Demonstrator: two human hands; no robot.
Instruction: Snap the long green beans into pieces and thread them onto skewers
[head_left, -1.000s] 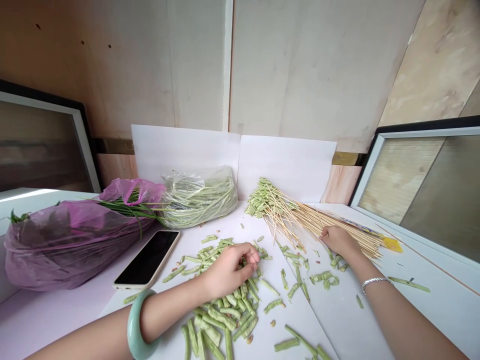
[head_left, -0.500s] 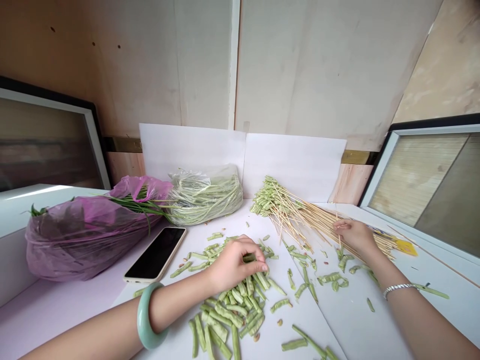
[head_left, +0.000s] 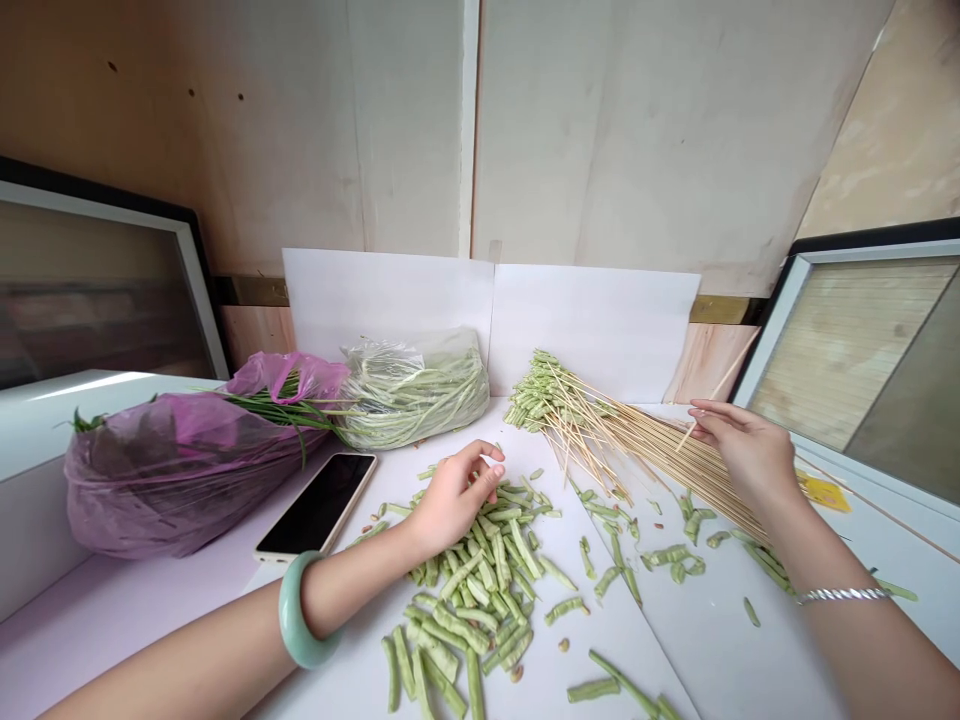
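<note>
Pinched in my right hand (head_left: 750, 450) is a thin bamboo skewer (head_left: 726, 378), held slanted above a bundle of bare skewers (head_left: 675, 450). My left hand (head_left: 457, 495) is over the upper left of a heap of cut green bean pieces (head_left: 480, 590). Its fingers are loosely bent, with thumb and index fingertips apart; nothing shows between them, and its underside is hidden. Behind the bundle, skewers threaded with bean pieces (head_left: 541, 390) lie stacked against the white board.
A phone (head_left: 319, 505) lies left of the heap. Behind it are a purple plastic bag (head_left: 172, 480) with green stalks and a clear bag of long beans (head_left: 416, 390). Loose bean pieces (head_left: 671, 560) are scattered at right, near a yellow wrapper (head_left: 826, 493).
My right hand has risen and moved right, bringing the skewer up from the bundle into a slant. My left hand has shifted slightly left and back over the heap.
</note>
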